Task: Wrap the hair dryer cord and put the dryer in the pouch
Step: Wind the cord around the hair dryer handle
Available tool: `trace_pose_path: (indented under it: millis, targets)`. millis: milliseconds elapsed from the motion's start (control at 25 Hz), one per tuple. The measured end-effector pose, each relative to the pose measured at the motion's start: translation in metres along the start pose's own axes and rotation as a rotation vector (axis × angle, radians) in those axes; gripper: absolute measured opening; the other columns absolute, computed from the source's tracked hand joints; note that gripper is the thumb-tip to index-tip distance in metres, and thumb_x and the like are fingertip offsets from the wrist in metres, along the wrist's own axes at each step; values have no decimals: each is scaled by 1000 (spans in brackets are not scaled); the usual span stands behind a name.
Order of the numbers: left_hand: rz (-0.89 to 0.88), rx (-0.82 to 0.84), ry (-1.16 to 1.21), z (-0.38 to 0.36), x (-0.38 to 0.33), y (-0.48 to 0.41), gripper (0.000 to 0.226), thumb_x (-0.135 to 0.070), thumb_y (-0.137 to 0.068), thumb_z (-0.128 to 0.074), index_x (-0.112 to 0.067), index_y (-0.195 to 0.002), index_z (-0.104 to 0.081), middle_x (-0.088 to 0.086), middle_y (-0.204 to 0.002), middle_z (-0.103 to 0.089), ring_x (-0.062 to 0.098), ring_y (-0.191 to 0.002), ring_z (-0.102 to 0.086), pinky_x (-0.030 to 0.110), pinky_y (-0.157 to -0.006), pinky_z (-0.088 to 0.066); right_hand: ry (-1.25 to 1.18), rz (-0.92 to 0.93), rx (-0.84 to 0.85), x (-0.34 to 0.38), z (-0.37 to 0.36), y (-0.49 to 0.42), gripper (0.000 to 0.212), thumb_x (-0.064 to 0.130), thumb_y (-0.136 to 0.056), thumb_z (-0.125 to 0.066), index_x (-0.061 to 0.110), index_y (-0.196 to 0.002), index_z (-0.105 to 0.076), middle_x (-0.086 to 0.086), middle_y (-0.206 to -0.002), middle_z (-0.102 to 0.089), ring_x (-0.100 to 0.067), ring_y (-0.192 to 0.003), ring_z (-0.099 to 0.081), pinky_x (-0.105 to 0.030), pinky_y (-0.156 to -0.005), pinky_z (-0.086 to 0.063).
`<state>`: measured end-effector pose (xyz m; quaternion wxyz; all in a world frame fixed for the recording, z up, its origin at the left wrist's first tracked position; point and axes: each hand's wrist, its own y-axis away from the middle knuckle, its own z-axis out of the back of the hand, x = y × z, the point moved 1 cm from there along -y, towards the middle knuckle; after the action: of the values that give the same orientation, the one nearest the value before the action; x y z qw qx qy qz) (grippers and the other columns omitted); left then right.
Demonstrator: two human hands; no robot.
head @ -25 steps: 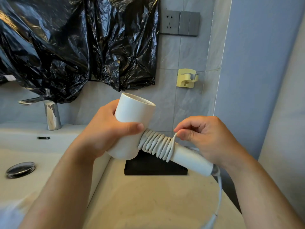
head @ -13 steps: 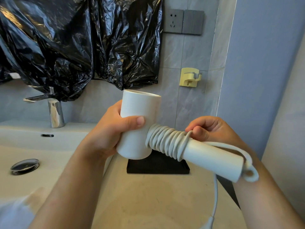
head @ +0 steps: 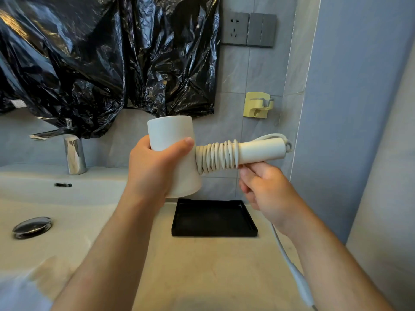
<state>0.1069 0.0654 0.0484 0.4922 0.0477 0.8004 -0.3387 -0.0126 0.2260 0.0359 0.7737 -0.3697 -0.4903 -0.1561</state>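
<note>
Your left hand [head: 155, 167] comes up from lower centre, forearm rising steeply, wrist straight. It wraps the barrel of the white hair dryer [head: 170, 135]: thumb [head: 186, 142] laid across the near face and pointing right, the other fingers curled round the far side, out of sight. Firm grip, nothing else in it. The barrel stands near upright, its flat end above your thumb. The handle juts out to the right of the thumb, roughly level, tipped slightly up toward its free end. The cord [head: 215, 158] is wound in tight coils round the handle, starting just beside your left thumb tip and covering the half nearer the barrel; the outer half is bare. At the handle's free end the cord makes a small loop, and one strand runs back along the far side. Your right hand [head: 265, 189] sits beneath the handle, forearm entering from lower right, back of the hand toward you, fingers [head: 247, 176] curled into a loose fist. The topmost knuckle touches the underside of the last coil. Loose cord comes out below that wrist and trails down to the bottom edge, so it runs through the fist; the exact pinch is hidden. The dryer hangs in the air above the tabletop [head: 202, 277]. Below your right fingers a shallow black tray [head: 213, 232] lies on the tabletop. Left of your left fingers are the basin [head: 67, 198] and chrome tap [head: 74, 153]. Above both hands are black plastic sheeting [head: 89, 52], a wall socket [head: 234, 29] and a yellow holder [head: 258, 104].
</note>
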Motion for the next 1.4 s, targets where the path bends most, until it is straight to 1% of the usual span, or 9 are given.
trace_pose_path:
  millis: [200, 360, 560, 720, 920, 1000, 1120, 1240, 1400]
  targets:
    - [18, 14, 15, -3, 5, 0, 39, -35, -61, -77, -24, -95, -62, 3, -90, -68, 19, -76, -68, 39, -58, -60, -358, -89, -87, 1, -7, 1, 34, 49, -90, -51, 18, -99, -63, 0, -57, -42, -8, -40, -24, -21, -38, -16]
    - [106, 107, 102, -1, 11, -1, 69, -42, -53, -80, -11, -112, -62, 10, -94, -69, 26, -80, -69, 42, -61, -58, -518, 6, -111, 0, -16, 2, 31, 53, -69, -64, 27, -85, -68, 0, -54, -40, -7, -39, -21, -24, -40, -12]
    - [130, 135, 147, -2, 7, -2, 59, -34, -63, -77, -7, -113, -62, 10, -90, -68, 25, -75, -69, 41, -60, -55, -235, 83, -190, 3, -14, 6, 45, 63, -70, -54, 18, -72, -58, -1, -55, -28, -9, -43, -22, -20, -39, -19]
    - [169, 151, 137, -1, 12, -3, 58, -35, -65, -76, -9, -115, -60, 12, -94, -68, 27, -77, -69, 42, -61, -56, -44, 97, -178, 10, -9, 8, 34, 62, -74, -48, 29, -74, -58, 20, -40, -46, 3, -40, -45, -13, -44, -31]
    - [220, 239, 174, -1, 17, -4, 67, -38, -63, -77, -7, -119, -59, 15, -96, -68, 31, -81, -69, 47, -65, -56, -306, 75, -133, 12, -19, 7, 39, 53, -72, -56, 24, -98, -63, -4, -72, -51, -2, -36, -41, -10, -38, -29]
    - [269, 249, 217, -4, 19, -2, 65, -37, -65, -75, -6, -120, -60, 16, -95, -68, 30, -80, -68, 46, -64, -56, -362, 76, -124, 13, -18, 7, 32, 48, -75, -56, 24, -96, -62, 2, -64, -45, -2, -35, -36, -10, -37, -27]
    - [276, 206, 210, -7, 21, 0, 61, -35, -65, -75, -6, -117, -60, 14, -92, -68, 28, -75, -69, 44, -61, -55, -50, 57, -167, 12, -13, 9, 34, 62, -77, -46, 31, -81, -60, 19, -42, -48, 3, -40, -46, -10, -42, -31]
    - [248, 169, 146, -1, 20, -3, 59, -33, -66, -76, -7, -116, -59, 13, -91, -67, 26, -73, -69, 43, -59, -55, 275, 16, -210, 9, -10, 8, 55, 72, -77, -33, 27, -81, -64, 13, -48, -51, -2, -53, -49, -21, -52, -34]
    - [197, 175, 96, 4, 14, -5, 54, -33, -67, -75, -10, -113, -60, 12, -92, -67, 28, -78, -69, 44, -60, -56, 327, 1, -197, 13, -9, 8, 54, 70, -82, -32, 25, -78, -62, 13, -48, -48, -2, -53, -47, -27, -54, -34]
